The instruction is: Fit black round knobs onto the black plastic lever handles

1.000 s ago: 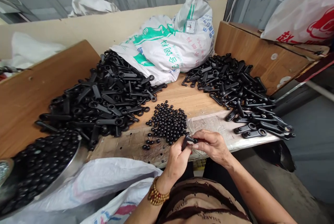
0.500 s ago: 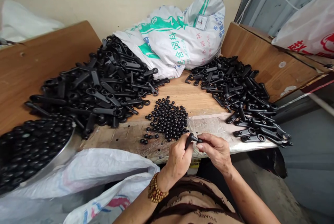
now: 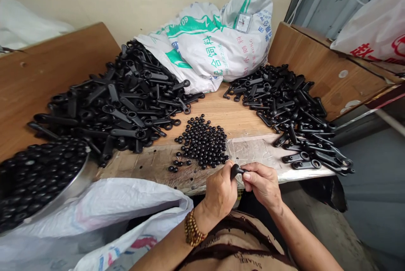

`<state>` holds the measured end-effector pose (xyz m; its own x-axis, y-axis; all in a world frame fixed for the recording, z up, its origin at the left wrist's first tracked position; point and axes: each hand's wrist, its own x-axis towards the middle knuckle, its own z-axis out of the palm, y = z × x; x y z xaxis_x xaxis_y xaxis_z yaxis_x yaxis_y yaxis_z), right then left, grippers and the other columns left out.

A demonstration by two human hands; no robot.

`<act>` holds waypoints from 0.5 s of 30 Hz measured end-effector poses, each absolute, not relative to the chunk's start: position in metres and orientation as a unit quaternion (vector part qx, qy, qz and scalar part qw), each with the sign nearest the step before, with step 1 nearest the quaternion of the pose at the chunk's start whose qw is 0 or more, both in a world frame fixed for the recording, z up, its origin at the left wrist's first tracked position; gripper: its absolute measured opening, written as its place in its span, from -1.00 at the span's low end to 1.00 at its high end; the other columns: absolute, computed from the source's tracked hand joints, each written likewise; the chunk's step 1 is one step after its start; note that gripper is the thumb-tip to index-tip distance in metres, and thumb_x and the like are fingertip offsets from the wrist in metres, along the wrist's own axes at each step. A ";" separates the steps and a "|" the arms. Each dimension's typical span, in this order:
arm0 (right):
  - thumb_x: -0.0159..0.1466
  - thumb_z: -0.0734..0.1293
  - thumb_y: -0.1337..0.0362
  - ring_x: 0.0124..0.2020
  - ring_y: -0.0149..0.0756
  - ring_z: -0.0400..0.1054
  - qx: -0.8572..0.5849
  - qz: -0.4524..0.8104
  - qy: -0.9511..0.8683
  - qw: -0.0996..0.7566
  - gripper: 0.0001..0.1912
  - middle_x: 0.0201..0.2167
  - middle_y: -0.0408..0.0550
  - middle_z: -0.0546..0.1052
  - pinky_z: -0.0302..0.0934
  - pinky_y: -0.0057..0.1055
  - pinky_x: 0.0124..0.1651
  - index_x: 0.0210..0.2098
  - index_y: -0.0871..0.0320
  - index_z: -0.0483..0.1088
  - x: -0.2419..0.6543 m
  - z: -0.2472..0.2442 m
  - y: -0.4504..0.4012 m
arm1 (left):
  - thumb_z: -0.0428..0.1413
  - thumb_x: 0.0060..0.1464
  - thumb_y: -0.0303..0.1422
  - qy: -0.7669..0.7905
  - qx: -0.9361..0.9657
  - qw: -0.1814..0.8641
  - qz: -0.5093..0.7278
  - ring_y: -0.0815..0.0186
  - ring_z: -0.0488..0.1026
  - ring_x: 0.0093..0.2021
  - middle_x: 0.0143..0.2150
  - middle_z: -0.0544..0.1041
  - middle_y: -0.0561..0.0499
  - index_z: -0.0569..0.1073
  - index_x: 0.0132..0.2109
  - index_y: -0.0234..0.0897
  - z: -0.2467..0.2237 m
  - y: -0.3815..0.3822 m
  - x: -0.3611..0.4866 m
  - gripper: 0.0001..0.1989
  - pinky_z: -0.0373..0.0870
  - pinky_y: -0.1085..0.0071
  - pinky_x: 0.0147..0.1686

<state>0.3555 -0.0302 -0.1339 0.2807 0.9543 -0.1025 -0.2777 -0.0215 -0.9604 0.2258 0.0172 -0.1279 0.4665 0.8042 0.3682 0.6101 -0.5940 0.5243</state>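
"Two hands meet at the near edge of the bench (image 3: 221,108); what do we see in them?"

"One black handle (image 3: 234,173), just in front of the small balls (image 3: 204,142). The left hand (image 3: 221,189) has its fingers closed round the wide end, and we spot a beaded bracelet (image 3: 193,228) on that wrist."

"And the right hand (image 3: 263,182)?"

"Its fingers are narrow, pinching the thin end. They cover the tip, so we cannot tell whether a ball sits there."

"What do we find around them?"

"A big pile of handles (image 3: 107,98) lies to the left and a smaller heap (image 3: 281,98) to the right, a few loose ones at its front. Between them, at the back, we see a printed sack (image 3: 202,52) with a little clock (image 3: 243,22) against it."

"And nearer us, at the left?"

"A metal bowl (image 3: 77,181) full of black balls (image 3: 44,174), beside an open white bag (image 3: 139,191)."
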 end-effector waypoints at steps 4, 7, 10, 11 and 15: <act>0.10 0.37 0.18 -0.72 -0.47 0.14 -0.541 0.494 -0.348 0.585 -0.81 -0.76 -0.22 0.32 0.07 -0.48 -0.62 -0.41 0.20 0.47 0.369 -0.137 -0.022 | -0.09 0.05 -0.53 0.434 0.869 0.113 0.210 0.20 0.51 -0.40 -0.38 0.55 -0.13 0.35 -0.08 -0.38 -0.133 0.027 0.234 -0.72 0.36 0.40 -0.42; 0.05 0.41 0.17 -0.54 -0.36 0.30 -0.604 0.435 -0.458 0.486 -0.73 -0.58 -0.13 0.46 0.22 -0.41 -0.46 -0.30 0.21 0.49 0.399 -0.128 -0.015 | -0.07 0.03 -0.57 0.395 0.903 0.077 0.149 0.20 0.50 -0.40 -0.41 0.53 -0.10 0.37 -0.12 -0.36 -0.126 0.037 0.245 -0.73 0.34 0.41 -0.42; -0.01 0.45 0.21 -0.19 -0.18 0.37 -0.641 0.315 -0.499 0.491 -0.52 -0.21 0.00 0.52 0.26 -0.28 -0.16 -0.08 0.14 0.42 0.430 -0.108 -0.017 | -0.10 0.06 -0.57 0.345 0.927 0.023 0.145 0.19 0.48 -0.41 -0.45 0.49 -0.09 0.38 -0.17 -0.35 -0.107 0.046 0.261 -0.76 0.33 0.38 -0.41; 0.01 0.44 0.22 -0.12 -0.16 0.35 -0.638 0.285 -0.491 0.520 -0.50 -0.13 0.01 0.49 0.25 -0.25 -0.10 -0.04 0.12 0.40 0.437 -0.101 -0.020 | -0.12 0.07 -0.57 0.332 0.931 0.003 0.149 0.18 0.47 -0.42 -0.46 0.48 -0.09 0.38 -0.17 -0.35 -0.101 0.048 0.267 -0.76 0.33 0.37 -0.42; 0.09 0.39 0.24 -0.12 -0.19 0.36 -0.622 0.231 -0.442 0.604 -0.63 -0.15 -0.02 0.49 0.24 -0.26 -0.06 -0.09 0.09 0.41 0.446 -0.088 -0.034 | -0.17 0.12 -0.58 0.297 0.947 -0.025 0.115 0.15 0.47 -0.38 -0.41 0.47 -0.16 0.36 -0.12 -0.38 -0.096 0.048 0.291 -0.73 0.32 0.34 -0.40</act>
<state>0.4456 -0.0335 -0.0883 0.5035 0.8282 0.2462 0.2710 0.1192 -0.9552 0.2906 0.0479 -0.0962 0.7964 0.5578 0.2336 0.5695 -0.8217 0.0207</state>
